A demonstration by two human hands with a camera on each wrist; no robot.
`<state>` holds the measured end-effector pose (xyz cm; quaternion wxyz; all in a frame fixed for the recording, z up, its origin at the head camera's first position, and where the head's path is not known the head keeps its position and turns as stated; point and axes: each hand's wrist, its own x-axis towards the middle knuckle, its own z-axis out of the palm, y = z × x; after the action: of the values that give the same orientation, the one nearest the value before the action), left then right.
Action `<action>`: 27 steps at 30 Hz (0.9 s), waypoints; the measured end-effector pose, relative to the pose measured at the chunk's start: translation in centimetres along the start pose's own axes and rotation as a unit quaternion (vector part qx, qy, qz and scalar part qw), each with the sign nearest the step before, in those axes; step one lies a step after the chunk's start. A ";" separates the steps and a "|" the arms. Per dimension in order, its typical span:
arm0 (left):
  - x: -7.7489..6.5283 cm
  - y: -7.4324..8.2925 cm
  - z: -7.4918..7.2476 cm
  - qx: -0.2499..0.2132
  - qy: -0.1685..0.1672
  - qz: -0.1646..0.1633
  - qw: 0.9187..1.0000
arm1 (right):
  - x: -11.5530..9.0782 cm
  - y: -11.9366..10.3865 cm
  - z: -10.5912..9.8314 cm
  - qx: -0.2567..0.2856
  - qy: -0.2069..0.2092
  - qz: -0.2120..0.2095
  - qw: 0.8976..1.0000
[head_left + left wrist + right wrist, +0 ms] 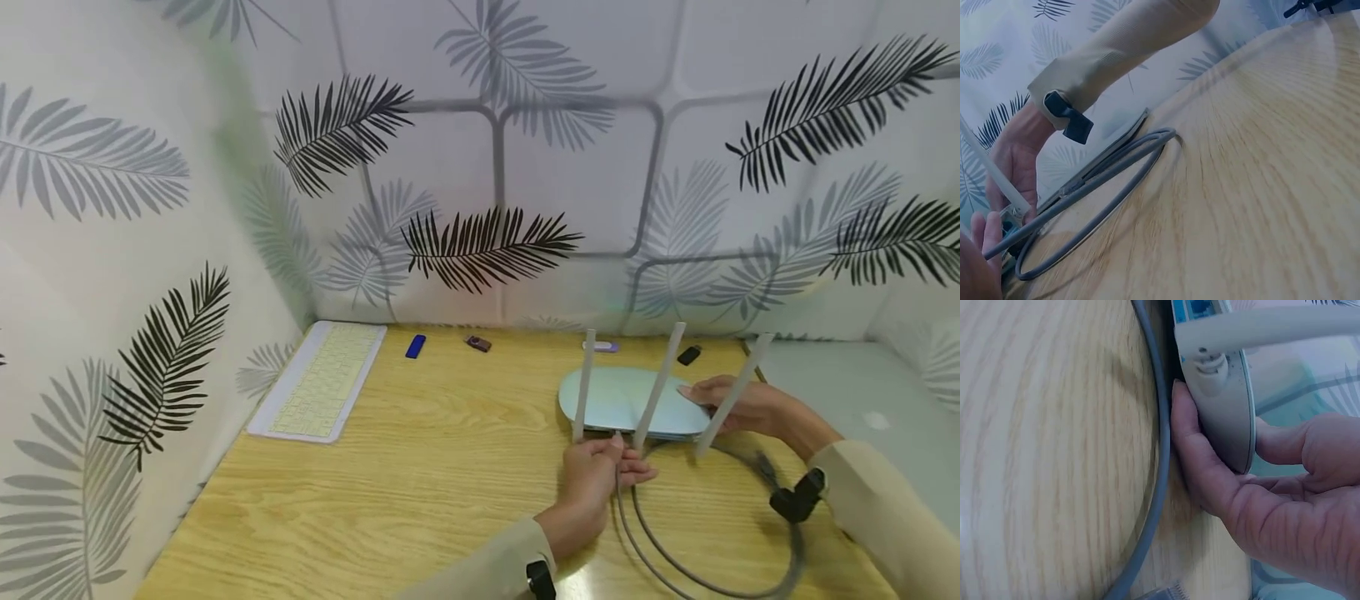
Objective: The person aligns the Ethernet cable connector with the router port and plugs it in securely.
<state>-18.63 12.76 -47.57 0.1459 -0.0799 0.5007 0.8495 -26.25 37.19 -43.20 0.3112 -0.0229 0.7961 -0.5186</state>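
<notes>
A pale blue oval router (626,400) with three upright light antennas (660,383) lies at the right of the table, its port side facing me. My right hand (738,404) grips its right end; in the right wrist view, the thumb lies on top and fingers are underneath the casing (1222,419). At the port edge, my left hand (596,475) pinches a grey network cable (626,525) between thumb and fingers. The cable's end at the ports is hidden by that hand. A large loop of cable curves toward me, and its loose plug (767,471) lies near the right wrist.
A white keyboard (322,383) lies at the left. Along the back edge are a blue USB stick (416,346), a brown one (477,342), a white-and-purple one (602,347) and a black one (689,355). A grey surface (832,375) adjoins at right.
</notes>
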 end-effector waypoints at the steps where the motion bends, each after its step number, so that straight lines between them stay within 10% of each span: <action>1: 0.1 0.0 -0.1 0.003 -0.002 0.001 1.000 | 0.0 -0.1 0.1 -0.003 0.003 0.000 1.000; 27: 0.3 0.8 0.7 0.057 0.080 0.015 0.995 | 1.2 0.1 -1.2 0.047 -0.024 0.037 0.998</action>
<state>-19.15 13.01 -46.61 0.0965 -0.1315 0.5598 0.8124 -27.82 37.73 -43.54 0.3500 0.0086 0.7634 -0.5428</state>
